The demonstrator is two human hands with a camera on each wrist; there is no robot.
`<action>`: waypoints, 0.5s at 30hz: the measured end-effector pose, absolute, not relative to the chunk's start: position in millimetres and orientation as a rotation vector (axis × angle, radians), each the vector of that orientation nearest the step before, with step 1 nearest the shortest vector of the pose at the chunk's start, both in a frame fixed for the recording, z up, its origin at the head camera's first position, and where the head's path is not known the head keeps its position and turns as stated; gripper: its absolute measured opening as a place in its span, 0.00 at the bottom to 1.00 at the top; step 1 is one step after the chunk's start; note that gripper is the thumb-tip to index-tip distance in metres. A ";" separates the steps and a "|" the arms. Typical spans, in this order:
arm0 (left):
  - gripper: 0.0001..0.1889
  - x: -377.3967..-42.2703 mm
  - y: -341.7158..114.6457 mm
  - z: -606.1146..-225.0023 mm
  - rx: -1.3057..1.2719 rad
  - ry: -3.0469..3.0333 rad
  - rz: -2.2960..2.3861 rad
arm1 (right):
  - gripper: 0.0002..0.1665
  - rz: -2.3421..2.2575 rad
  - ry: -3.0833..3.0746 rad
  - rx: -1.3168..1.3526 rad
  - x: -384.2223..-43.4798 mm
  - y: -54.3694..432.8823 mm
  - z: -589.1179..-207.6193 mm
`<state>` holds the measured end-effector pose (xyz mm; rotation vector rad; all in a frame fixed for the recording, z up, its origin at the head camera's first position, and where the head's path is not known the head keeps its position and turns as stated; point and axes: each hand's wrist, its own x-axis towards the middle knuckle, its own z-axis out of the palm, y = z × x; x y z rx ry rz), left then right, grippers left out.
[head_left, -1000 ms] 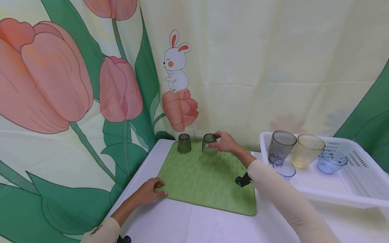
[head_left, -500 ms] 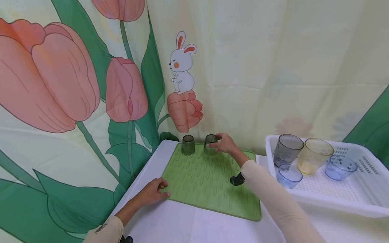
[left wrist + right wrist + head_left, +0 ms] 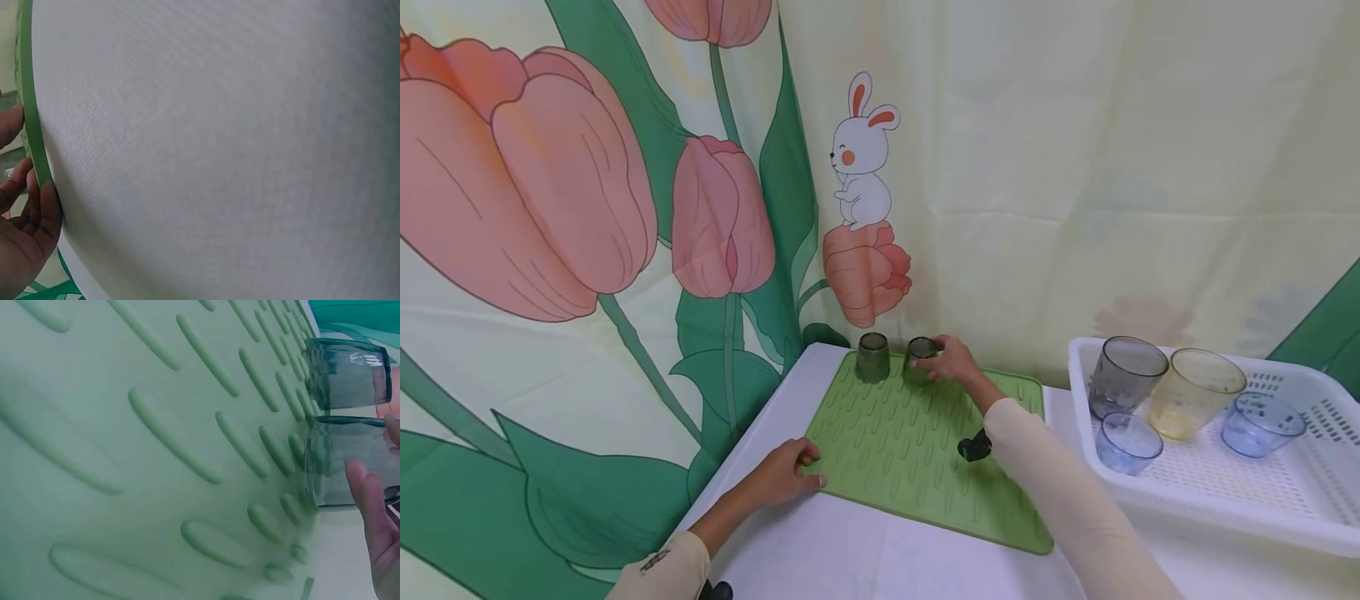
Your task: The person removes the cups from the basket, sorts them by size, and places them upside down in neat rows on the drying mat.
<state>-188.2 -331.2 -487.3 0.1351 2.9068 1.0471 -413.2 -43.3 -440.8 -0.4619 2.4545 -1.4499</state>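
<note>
At the back of a green ribbed mat (image 3: 910,450), my right hand (image 3: 953,362) grips a dark, see-through drinking glass (image 3: 913,367) between thumb and fingers. In the right wrist view that glass (image 3: 331,465) meets the mat, and the fingers lie along its side. Just left of it stands a second dark glass (image 3: 872,360), narrower at its top end, with a small gap between them. My left hand (image 3: 781,473) rests at the mat's front left corner, fingers loosely bent. The left wrist view has its fingers touching the mat's green edge (image 3: 26,75).
On the right stands a white perforated basket (image 3: 1330,517). It holds a grey glass (image 3: 1126,379), a yellow glass (image 3: 1195,396) and two small blue cups, one in front (image 3: 1127,446) and one farther right (image 3: 1262,427). A tulip-patterned curtain (image 3: 1000,167) hangs close behind the mat.
The held glass has shifted left on the mat, closer to the second glass. My left hand keeps its place at the corner. The head view has turned slightly left.
</note>
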 end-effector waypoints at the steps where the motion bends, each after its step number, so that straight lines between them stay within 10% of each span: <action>1: 0.19 -188.3 -330.9 -487.2 0.131 2.906 1.047 | 0.43 -1.444 2.457 -0.461 -413.3 -44.2 -441.0; 15: 0.18 -191.4 -333.0 -492.0 0.116 2.903 1.040 | 0.44 -1.406 2.439 -0.433 -415.8 -52.4 -440.1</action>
